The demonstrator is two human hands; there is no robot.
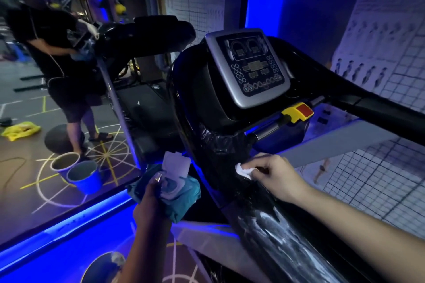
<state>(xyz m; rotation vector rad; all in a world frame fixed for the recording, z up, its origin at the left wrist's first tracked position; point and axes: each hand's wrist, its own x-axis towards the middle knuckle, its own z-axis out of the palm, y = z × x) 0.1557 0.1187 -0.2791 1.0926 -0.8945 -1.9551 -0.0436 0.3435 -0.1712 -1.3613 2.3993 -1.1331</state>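
Blue strip light everywhere in this gym, and a dark floor (27,190) painted with yellow and white lines. Over at ten o'clock another person (57,53) in black bends over the next machine. Two blue buckets (85,176) stand touching at eight o'clock, with a yellow bag (20,131) out at nine.

Centre stage is the treadmill: the grey-framed console (249,66) is at one o'clock, with a red-and-yellow stop tab (299,111) at three. Its glossy black handrail (264,220) runs from five o'clock up toward the console, streaked with wet white smears (plenty of them).

The right hand (276,174) has its fingers curled, pinching a white wipe (243,171) and pressing it onto that rail just past centre at five o'clock. The wipe is a crumpled wad, a touch longer along the rail, eleven to five. It's bright white and bunched, and half of it is hidden under the fingertips.

The left hand (151,193), at seven o'clock, grips a teal wipes pack (184,200) off the rail's left side. Its pale flap (177,164) stands open, pointing to twelve.
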